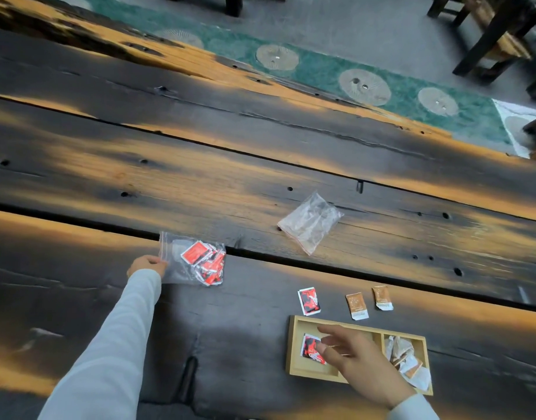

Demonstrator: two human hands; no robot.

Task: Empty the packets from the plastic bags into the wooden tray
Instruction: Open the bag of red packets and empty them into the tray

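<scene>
A clear plastic bag [172,256] holding several red packets [204,260] lies on the dark table; my left hand [147,265] pinches its left edge. An empty clear bag [309,222] lies further back to the right. The wooden tray [294,344] sits at the front right, with red packets [310,348] in its left compartment and several brown and white packets [407,360] in its right compartment. My right hand [354,362] hovers over the tray with fingers spread, touching the red packets there. One red packet [308,301] and two brown packets [357,306] [382,297] lie loose just behind the tray.
The long plank table [200,165] of dark and orange wood stretches far to the left and back. Beyond its far edge are a green patterned rug [321,71] on the floor and dark wooden chairs [500,34] at the top right.
</scene>
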